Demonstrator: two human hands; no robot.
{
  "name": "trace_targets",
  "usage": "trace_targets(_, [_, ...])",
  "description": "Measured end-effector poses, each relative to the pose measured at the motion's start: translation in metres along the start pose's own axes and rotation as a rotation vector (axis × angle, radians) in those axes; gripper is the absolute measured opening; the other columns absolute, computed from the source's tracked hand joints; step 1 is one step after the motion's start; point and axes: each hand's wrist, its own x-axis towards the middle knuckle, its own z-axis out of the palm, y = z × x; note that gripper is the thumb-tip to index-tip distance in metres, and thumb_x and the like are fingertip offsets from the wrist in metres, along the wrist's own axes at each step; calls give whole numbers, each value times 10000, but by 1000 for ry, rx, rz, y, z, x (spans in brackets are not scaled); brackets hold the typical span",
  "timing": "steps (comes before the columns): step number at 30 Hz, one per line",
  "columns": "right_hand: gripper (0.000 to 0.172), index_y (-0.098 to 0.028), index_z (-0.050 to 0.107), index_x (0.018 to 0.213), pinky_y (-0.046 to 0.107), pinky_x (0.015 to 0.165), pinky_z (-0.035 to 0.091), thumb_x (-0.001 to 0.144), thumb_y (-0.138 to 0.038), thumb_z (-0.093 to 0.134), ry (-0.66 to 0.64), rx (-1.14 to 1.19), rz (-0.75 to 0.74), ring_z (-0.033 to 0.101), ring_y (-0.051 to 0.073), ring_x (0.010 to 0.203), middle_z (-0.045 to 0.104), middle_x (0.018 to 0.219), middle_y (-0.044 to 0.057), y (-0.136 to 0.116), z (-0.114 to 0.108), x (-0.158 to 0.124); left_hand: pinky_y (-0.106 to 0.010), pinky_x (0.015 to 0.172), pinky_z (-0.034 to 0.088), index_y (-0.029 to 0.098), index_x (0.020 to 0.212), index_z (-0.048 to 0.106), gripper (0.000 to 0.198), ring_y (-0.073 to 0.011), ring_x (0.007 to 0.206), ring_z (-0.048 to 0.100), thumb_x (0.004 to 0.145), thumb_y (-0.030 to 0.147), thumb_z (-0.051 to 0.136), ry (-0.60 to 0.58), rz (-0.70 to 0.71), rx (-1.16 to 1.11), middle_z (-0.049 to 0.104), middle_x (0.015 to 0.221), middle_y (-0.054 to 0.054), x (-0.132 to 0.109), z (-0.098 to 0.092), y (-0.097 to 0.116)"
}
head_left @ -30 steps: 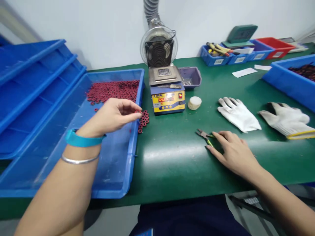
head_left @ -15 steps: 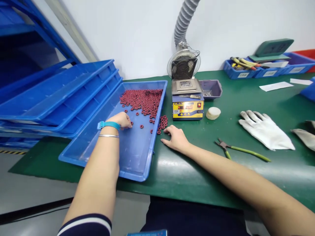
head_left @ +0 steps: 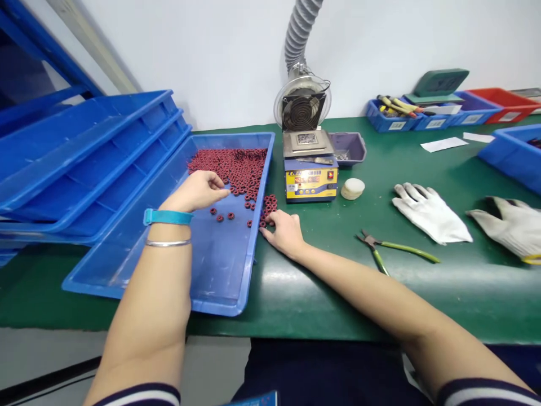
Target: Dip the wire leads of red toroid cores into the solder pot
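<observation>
A blue tray (head_left: 220, 282) holds a heap of small red-and-black ring-shaped parts (head_left: 240, 169), with a few loose ones on its bare floor. My left hand (head_left: 200, 189) hovers over the tray near the heap's front edge, thumb and curled fingers slightly apart, and I see nothing between them. Outside the tray's right wall, a small cluster of the same ring-shaped parts (head_left: 270, 204) lies flat on the table. At the near end of this cluster, my right hand (head_left: 285, 232) rests on the table with thumb and forefinger closed around a ring-shaped part.
Behind the cluster stands a yellow-and-blue heating unit (head_left: 311, 183) under a fan and grey hose (head_left: 302, 28). A round whitish pad (head_left: 352, 188), green-handled pliers (head_left: 382, 245) and white gloves (head_left: 431, 214) lie to the right. Stacked blue trays (head_left: 105, 163) lean at the left.
My left hand has lifted off the tray floor and moved toward the heap; loose rings there sit differently. My right hand has closed in on the cluster. The view has shifted right.
</observation>
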Motion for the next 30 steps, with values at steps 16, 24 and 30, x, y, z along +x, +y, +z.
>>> trace_targets(16, [255,-169,663,707,292,735,530,528,-246,828,158,1122,220,644,124,706,718,795,24,19,-89,-31,-226,442,446,126,797,615,601,-167,613,635,711,715,533,-199,88,-807,646,706,-70,-49,81,107])
trace_targets(24, [222,-165,687,750,248,723,518,603,-265,819,-13,1278,216,648,104,722,710,769,10,25,-109,-33,-212,479,339,182,648,468,383,-88,528,417,655,457,735,-227,436,-655,463,580,40,-60,96,107])
trace_targets(30, [252,-169,698,781,233,703,529,612,-285,842,-163,1490,316,649,79,664,689,727,-22,27,-104,-42,-232,467,276,202,608,386,354,-88,494,317,807,429,571,-317,536,-658,359,535,54,-66,93,109])
